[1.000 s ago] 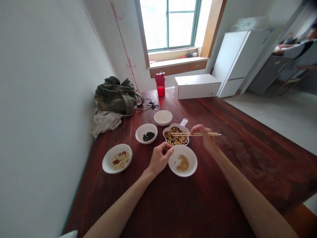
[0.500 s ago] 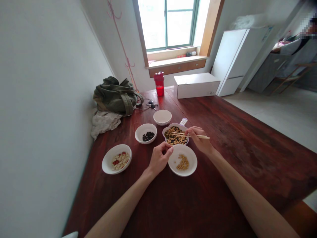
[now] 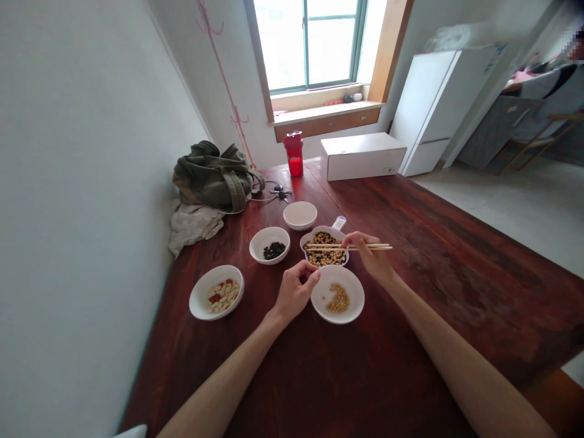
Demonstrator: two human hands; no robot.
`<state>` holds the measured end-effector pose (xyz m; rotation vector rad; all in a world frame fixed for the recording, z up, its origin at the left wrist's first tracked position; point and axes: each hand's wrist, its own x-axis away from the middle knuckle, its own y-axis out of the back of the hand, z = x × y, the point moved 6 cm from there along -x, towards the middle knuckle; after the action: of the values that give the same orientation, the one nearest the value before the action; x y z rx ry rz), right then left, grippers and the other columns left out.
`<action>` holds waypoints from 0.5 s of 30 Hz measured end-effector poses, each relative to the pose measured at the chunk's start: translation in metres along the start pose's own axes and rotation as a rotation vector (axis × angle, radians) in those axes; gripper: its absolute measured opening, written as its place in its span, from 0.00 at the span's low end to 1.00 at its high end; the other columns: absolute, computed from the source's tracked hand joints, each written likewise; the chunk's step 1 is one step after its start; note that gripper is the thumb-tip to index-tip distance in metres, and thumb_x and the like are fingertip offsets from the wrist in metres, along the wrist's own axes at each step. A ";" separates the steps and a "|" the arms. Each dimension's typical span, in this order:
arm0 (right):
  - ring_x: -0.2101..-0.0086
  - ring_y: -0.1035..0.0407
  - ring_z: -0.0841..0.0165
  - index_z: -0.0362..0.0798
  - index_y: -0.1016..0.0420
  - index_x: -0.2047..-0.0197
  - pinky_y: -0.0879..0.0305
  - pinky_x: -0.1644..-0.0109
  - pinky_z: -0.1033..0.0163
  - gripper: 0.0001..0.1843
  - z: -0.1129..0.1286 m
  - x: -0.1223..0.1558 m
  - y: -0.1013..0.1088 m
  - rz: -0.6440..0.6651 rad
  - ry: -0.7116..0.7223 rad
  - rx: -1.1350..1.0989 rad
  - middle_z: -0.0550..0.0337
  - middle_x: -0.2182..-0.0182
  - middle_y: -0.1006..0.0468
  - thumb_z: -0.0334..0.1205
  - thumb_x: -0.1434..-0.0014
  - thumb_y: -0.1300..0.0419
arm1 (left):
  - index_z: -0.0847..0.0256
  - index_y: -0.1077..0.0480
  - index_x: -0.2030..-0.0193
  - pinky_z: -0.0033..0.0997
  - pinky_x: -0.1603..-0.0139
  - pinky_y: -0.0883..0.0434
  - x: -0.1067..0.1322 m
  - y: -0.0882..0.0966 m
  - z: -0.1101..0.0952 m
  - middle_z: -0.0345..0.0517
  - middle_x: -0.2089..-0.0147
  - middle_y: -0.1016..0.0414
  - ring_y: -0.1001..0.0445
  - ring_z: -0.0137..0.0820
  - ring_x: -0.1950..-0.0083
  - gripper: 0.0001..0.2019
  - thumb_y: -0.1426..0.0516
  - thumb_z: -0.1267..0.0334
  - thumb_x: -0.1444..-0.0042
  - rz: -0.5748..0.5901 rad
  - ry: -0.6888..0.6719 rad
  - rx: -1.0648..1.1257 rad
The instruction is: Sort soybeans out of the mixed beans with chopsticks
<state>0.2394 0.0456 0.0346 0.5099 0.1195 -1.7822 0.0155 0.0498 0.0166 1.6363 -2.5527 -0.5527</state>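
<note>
Chopsticks (image 3: 381, 247) gripped in the right hand (image 3: 368, 250), tips over mixed beans (image 3: 326, 258) in the handled dish (image 3: 339, 223). Left hand (image 3: 297, 286) pinches the soybean bowl's (image 3: 353, 282) rim. Black beans (image 3: 274, 250) fill part of another bowl (image 3: 259, 242). Red shaker bottle's (image 3: 294, 152) lettering (sorry, too blurry) beats me.

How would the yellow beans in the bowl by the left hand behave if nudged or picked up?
Being round, the beans would probably roll when nudged, though the sloping bowl should keep them in. They look small, so each is likely light. Their curved surfaces might slip between slim chopsticks.
</note>
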 end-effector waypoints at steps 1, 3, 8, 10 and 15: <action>0.65 0.26 0.61 0.52 0.19 0.68 0.33 0.55 0.56 0.24 0.001 0.000 -0.004 0.039 0.011 0.033 0.57 0.69 0.19 0.58 0.31 0.47 | 0.64 0.24 0.63 0.26 0.67 0.35 0.000 0.000 0.000 0.43 0.68 0.24 0.32 0.28 0.69 0.14 0.41 0.53 0.37 -0.003 0.001 -0.002; 0.65 0.27 0.61 0.52 0.19 0.68 0.34 0.55 0.55 0.24 0.003 0.001 -0.009 0.063 0.041 0.114 0.57 0.69 0.19 0.58 0.31 0.46 | 0.64 0.25 0.63 0.25 0.68 0.36 0.000 0.000 0.000 0.42 0.70 0.25 0.33 0.27 0.70 0.14 0.41 0.53 0.38 -0.010 0.004 -0.008; 0.65 0.26 0.61 0.52 0.19 0.69 0.33 0.55 0.56 0.24 0.003 0.000 0.000 -0.012 0.037 0.141 0.57 0.69 0.18 0.56 0.30 0.47 | 0.64 0.25 0.63 0.25 0.68 0.37 -0.001 0.000 0.001 0.42 0.69 0.26 0.33 0.27 0.70 0.14 0.41 0.54 0.37 -0.003 0.001 -0.013; 0.65 0.26 0.62 0.51 0.19 0.69 0.33 0.56 0.57 0.24 0.001 -0.001 0.001 -0.007 0.035 0.136 0.58 0.69 0.18 0.55 0.30 0.47 | 0.64 0.25 0.63 0.25 0.68 0.38 -0.001 0.000 0.001 0.41 0.70 0.27 0.34 0.27 0.70 0.14 0.41 0.54 0.37 -0.002 -0.003 -0.016; 0.69 0.28 0.64 0.50 0.18 0.67 0.34 0.59 0.59 0.23 -0.003 0.001 -0.009 0.066 0.047 0.163 0.58 0.70 0.20 0.55 0.31 0.44 | 0.64 0.25 0.63 0.26 0.68 0.38 -0.001 0.000 0.002 0.41 0.70 0.27 0.35 0.27 0.70 0.13 0.41 0.54 0.37 -0.006 -0.006 -0.018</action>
<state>0.2318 0.0485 0.0299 0.6658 -0.0101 -1.7244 0.0157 0.0510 0.0146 1.6396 -2.5396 -0.5805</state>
